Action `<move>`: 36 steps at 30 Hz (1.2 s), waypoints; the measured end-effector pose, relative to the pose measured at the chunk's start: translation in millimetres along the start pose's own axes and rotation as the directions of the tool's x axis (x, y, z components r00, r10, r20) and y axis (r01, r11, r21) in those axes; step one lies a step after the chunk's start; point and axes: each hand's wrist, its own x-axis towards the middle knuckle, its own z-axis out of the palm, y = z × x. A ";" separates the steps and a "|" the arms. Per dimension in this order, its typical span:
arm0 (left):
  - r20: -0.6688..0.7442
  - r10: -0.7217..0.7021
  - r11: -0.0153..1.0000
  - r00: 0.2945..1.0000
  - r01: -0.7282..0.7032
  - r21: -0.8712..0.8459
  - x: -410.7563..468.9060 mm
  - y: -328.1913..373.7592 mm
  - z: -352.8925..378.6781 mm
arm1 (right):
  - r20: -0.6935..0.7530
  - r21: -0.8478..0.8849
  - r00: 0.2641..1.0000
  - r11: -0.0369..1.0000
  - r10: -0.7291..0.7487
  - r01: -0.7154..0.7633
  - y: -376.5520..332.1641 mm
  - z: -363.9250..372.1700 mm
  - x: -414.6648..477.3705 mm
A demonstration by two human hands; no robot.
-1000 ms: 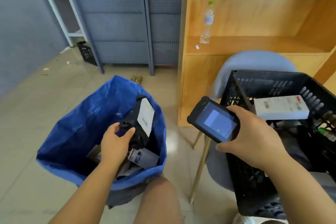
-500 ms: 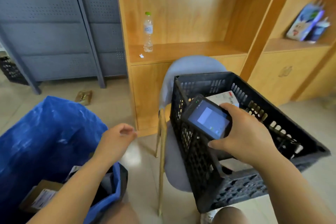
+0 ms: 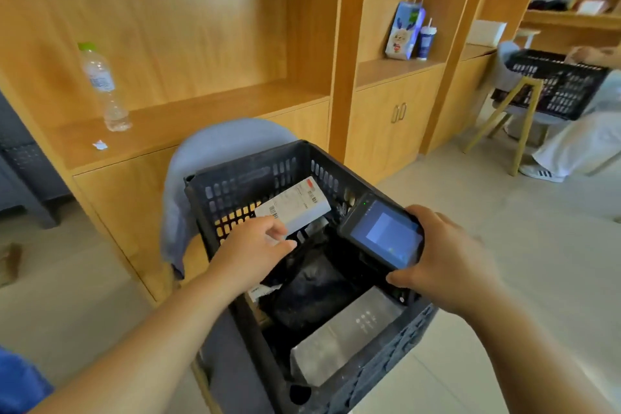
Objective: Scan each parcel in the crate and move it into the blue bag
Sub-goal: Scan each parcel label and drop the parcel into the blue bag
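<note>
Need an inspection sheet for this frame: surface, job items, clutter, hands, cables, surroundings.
Surface: black crate on a grey chair.
Job's things: white labelled parcel, black bag parcel, silver parcel inside; blue bag at lower left edge.
Clutter: water bottle on shelf.
Hands: left hand touching white parcel; right hand holds scanner.
Cables: nothing seen.
Surroundings: wooden shelving, second crate far right.

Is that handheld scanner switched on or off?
On. The scanner in the right hand shows a lit bluish screen with a paler rectangle, and a small green light glows at its top edge.
</note>
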 end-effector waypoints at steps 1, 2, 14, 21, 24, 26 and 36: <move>0.034 0.000 1.000 0.999 -0.001 0.016 13.7 1.1 7.6 | 0.004 -0.011 1.000 1.000 0.014 -0.014 5.7 0.8 6.4; 0.068 -0.010 1.000 0.998 0.008 0.023 27.4 0.1 15.6 | 0.009 -0.022 1.000 1.000 0.023 -0.023 10.7 2.1 12.4; 0.052 -0.182 0.950 0.982 0.162 0.267 186.4 -56.7 75.6 | 0.072 -0.125 0.995 0.989 -0.068 0.076 18.5 33.0 108.0; 0.260 -0.222 0.965 0.940 0.174 0.195 234.8 -74.2 87.3 | 0.064 -0.123 0.989 0.982 -0.134 0.141 15.0 53.1 142.4; 0.341 -0.308 0.943 0.888 0.236 0.236 244.7 -76.8 85.9 | 0.068 -0.123 0.989 0.982 -0.133 0.141 16.1 58.4 145.1; 0.335 -0.339 0.908 0.879 0.213 0.360 243.2 -73.1 84.4 | 0.071 -0.116 0.990 0.984 -0.124 0.132 17.2 60.3 143.6; 0.357 -0.227 0.973 0.906 0.195 0.123 200.1 -52.5 82.1 | 0.068 -0.095 0.995 0.992 -0.076 0.082 18.5 51.1 113.3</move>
